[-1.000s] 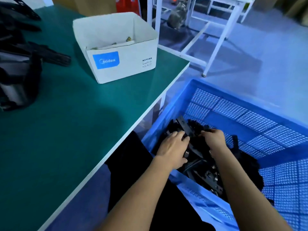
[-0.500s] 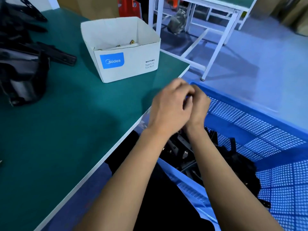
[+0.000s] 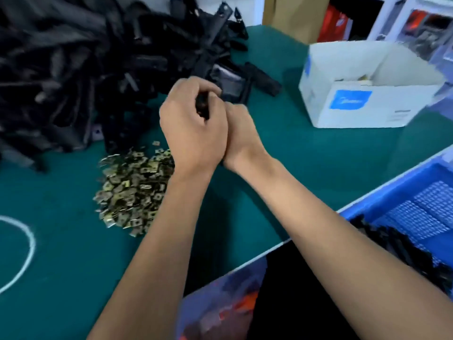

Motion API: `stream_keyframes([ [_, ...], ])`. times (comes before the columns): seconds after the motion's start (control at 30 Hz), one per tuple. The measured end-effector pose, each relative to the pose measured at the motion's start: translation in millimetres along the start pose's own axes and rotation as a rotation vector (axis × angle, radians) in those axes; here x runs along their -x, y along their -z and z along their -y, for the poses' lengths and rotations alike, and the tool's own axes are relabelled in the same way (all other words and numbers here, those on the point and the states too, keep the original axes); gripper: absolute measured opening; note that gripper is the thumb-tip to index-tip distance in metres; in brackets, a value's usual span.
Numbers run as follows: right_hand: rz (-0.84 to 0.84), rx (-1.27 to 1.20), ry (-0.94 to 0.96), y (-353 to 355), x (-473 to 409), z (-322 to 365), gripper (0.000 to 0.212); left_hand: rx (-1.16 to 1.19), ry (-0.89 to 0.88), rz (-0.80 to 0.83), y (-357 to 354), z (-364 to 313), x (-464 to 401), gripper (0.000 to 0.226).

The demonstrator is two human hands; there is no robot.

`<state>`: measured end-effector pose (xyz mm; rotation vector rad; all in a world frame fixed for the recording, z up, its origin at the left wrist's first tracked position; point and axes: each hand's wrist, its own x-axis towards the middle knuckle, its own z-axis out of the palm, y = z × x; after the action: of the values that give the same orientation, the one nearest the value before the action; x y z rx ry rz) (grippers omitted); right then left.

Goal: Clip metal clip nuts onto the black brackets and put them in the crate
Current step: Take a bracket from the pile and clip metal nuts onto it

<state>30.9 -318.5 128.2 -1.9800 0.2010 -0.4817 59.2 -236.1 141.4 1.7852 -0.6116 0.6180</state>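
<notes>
Both hands have swung from above the blue crate (image 3: 382, 204) to the green table (image 3: 306, 155).
Left hand (image 3: 193, 128) curls around a black bracket (image 3: 202, 106); right hand (image 3: 241, 133) presses against it, grip hidden.

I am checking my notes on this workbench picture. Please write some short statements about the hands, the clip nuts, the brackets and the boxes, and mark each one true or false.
1. The left hand grips a small black part. True.
2. The metal clip nuts lie inside the white box. False: they lie in a loose pile on the green table.
3. The pile of black brackets is at the table's far left. True.
4. The blue crate stands on the table. False: it stands beside the table, lower.
5. The hands are far apart. False: the right hand touches the left.
</notes>
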Motion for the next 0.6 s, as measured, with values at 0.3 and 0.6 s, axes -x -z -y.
stream_keyframes([
  [0.3, 0.304, 0.642, 0.120, -129.8, -47.1, 33.9, 0.056, -0.325, 0.200, -0.173, 116.7, 114.7, -23.6, 0.021],
  [0.6, 0.284, 0.485, -0.051, -127.1, -75.0, 22.6, 0.056, -0.386, 0.406, 0.032, 125.9, 143.8, -27.9, 0.019],
])
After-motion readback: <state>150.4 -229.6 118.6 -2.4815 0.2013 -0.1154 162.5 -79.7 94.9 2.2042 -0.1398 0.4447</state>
